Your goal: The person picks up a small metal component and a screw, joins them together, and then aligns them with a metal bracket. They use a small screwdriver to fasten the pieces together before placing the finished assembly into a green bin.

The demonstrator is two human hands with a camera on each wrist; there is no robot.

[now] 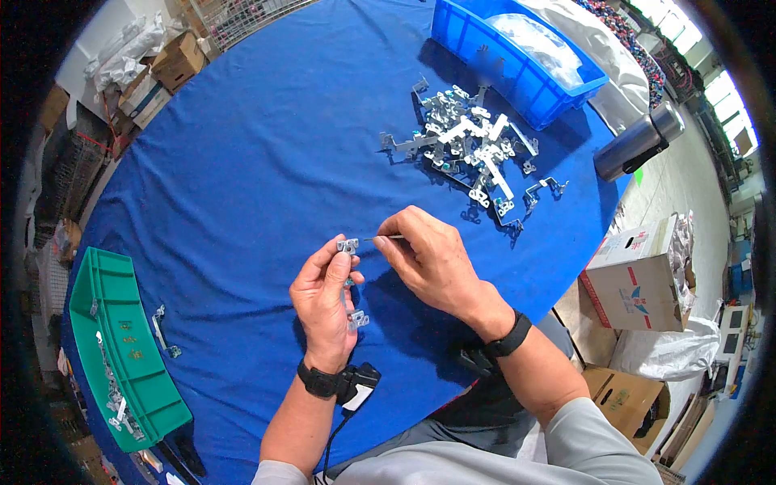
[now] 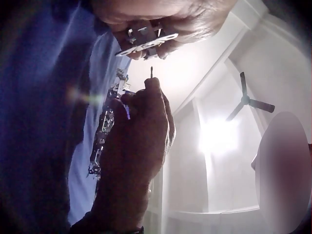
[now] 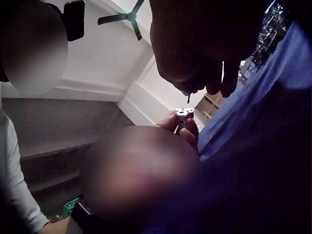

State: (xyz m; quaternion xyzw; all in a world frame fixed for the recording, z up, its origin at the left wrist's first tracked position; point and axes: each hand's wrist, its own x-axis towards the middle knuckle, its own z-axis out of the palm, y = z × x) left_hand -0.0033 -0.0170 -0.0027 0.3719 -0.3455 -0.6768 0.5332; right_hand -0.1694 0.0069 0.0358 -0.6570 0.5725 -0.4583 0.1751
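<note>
My left hand [image 1: 323,295] grips a small metal bracket [image 1: 347,246] between thumb and fingers, its flat end with holes standing above the fingertips. The bracket's lower end [image 1: 358,319] shows below the palm. Across from it, my right hand [image 1: 440,263] pinches a thin metal rod with a narrow tip [image 2: 151,72]; the rest of the rod is hidden in the fingers. A short gap separates the tip from the bracket [image 3: 184,112] in the right wrist view. Both hands are over the blue cloth, close to my body.
A pile of metal brackets [image 1: 469,145] lies at the back right, before a blue crate [image 1: 525,69] holding a plastic bag. A steel flask [image 1: 640,141] stands at the right edge. On the left is a green tray [image 1: 149,380] with small parts, beside one loose bracket [image 1: 166,331].
</note>
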